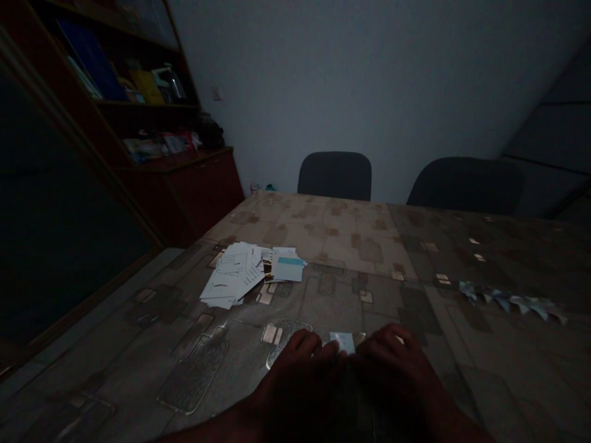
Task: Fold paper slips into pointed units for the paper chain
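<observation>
A small pale piece of paper (342,341) shows between my two hands near the table's front edge. My left hand (302,369) is closed, with its fingertips on the paper's lower left edge. From the other side, my right hand (392,366) pinches at the paper's right edge with curled fingers. Shadow hides the thumbs and the lower part of the paper. Ahead and to the left lies a loose pile of white printed papers (235,274), and a card with a teal band (290,269) lies at its right side.
A patterned cloth covers the table (323,237). To the right lies a zigzag row of folded paper pieces (512,301). Two dark chairs, one a grey chair (335,175), stand at the far side. A wooden cabinet (184,184) with filled shelves is at the left. The room is dim.
</observation>
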{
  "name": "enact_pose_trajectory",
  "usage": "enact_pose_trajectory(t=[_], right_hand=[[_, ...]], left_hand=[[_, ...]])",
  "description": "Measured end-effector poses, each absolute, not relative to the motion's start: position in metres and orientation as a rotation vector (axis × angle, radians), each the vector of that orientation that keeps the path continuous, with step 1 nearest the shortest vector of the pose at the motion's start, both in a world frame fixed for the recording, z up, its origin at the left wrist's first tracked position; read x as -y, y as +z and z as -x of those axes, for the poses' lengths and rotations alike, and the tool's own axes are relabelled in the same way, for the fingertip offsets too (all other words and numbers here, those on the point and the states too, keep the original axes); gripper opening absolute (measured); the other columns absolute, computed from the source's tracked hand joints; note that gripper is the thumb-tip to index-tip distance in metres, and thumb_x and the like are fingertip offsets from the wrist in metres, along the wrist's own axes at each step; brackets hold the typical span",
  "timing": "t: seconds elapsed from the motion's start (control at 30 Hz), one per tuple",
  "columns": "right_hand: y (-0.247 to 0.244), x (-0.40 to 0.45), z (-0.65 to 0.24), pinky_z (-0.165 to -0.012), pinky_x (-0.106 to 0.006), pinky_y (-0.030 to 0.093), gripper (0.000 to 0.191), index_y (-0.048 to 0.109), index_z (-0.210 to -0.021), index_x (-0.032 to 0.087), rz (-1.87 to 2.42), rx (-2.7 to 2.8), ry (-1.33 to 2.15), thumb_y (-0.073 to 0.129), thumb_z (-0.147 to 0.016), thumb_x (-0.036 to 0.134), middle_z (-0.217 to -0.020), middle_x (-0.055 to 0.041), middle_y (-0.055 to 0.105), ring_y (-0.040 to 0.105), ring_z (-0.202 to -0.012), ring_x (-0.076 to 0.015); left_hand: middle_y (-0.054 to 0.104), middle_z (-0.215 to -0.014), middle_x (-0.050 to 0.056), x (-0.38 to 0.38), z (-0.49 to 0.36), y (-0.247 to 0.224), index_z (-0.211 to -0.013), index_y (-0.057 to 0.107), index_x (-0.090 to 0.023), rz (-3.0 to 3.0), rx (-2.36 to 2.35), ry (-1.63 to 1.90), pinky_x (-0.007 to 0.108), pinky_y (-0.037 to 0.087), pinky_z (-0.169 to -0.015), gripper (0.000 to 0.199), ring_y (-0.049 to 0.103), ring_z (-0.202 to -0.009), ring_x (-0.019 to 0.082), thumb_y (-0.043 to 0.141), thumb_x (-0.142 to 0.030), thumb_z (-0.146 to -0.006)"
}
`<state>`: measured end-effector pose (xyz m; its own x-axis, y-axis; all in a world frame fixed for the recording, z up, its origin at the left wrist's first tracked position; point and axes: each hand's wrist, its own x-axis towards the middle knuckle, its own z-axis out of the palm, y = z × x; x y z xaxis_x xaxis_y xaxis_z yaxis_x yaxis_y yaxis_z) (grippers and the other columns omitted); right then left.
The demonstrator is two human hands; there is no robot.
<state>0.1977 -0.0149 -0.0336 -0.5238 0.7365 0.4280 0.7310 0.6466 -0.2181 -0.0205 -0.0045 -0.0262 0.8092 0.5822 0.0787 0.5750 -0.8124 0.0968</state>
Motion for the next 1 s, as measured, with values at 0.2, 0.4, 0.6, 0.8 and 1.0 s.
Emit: enact_pose_trajectory(t=[0.2,0.4,0.6,0.8,1.0], right_hand=[[-0.037,0.014,-0.193,-0.090,-0.034,0.040,0.026,0.065,-0.079,0.026,1.090,2.364,-0.034,0.047,-0.097,0.020,-0.073,0.0047,0.067,0.060,-0.075,-0.0139],[-0.028,0.018,-0.208,-0.104,-0.039,0.033,0.035,0.066,-0.089,0.024,1.020,2.417,-0.166,0.034,-0.102,0.021,-0.086,0.0015,0.071,0.063,-0.087,-0.0155],[-0.028,0.021,-0.214,-0.105,-0.043,0.028,0.026,0.064,-0.089,0.024,1.037,2.397,-0.190,0.041,-0.099,0.018,-0.082,0.0024,0.071,0.061,-0.095,-0.0192],[-0.042,0.013,-0.196,-0.084,-0.039,0.039,0.014,0.057,-0.068,0.022,1.336,2.247,0.037,0.066,-0.079,0.022,-0.071,0.0011,0.060,0.056,-0.073,-0.0181],[-0.051,0.013,-0.176,-0.073,-0.035,0.035,0.015,0.056,-0.067,0.021,1.550,2.018,0.082,0.070,-0.072,0.018,-0.075,-0.0010,0.057,0.052,-0.077,-0.0212]], left_hand=[[0.060,-0.114,0.006,0.002,0.023,-0.024,-0.125,0.048,-0.015,-2.944,-0.914,0.138,0.042,0.041,-0.085,0.058,0.051,-0.089,0.024,0.063,-0.049,-0.081],[0.058,-0.122,0.008,0.000,0.027,-0.022,-0.123,0.051,-0.015,-2.989,-0.877,0.081,0.043,0.037,-0.095,0.058,0.052,-0.094,0.024,0.063,-0.052,-0.081],[0.056,-0.126,0.009,-0.001,0.034,-0.021,-0.121,0.051,-0.014,-2.959,-0.838,0.080,0.040,0.039,-0.092,0.056,0.052,-0.093,0.022,0.062,-0.051,-0.081],[0.056,-0.124,0.005,0.000,0.038,-0.031,-0.122,0.048,-0.018,-2.777,-0.872,0.263,0.036,0.042,-0.084,0.060,0.049,-0.095,0.022,0.073,-0.036,-0.071],[0.059,-0.118,0.004,-0.002,0.037,-0.038,-0.119,0.049,-0.020,-2.800,-0.853,0.286,0.037,0.041,-0.081,0.056,0.048,-0.092,0.023,0.072,-0.032,-0.069]])
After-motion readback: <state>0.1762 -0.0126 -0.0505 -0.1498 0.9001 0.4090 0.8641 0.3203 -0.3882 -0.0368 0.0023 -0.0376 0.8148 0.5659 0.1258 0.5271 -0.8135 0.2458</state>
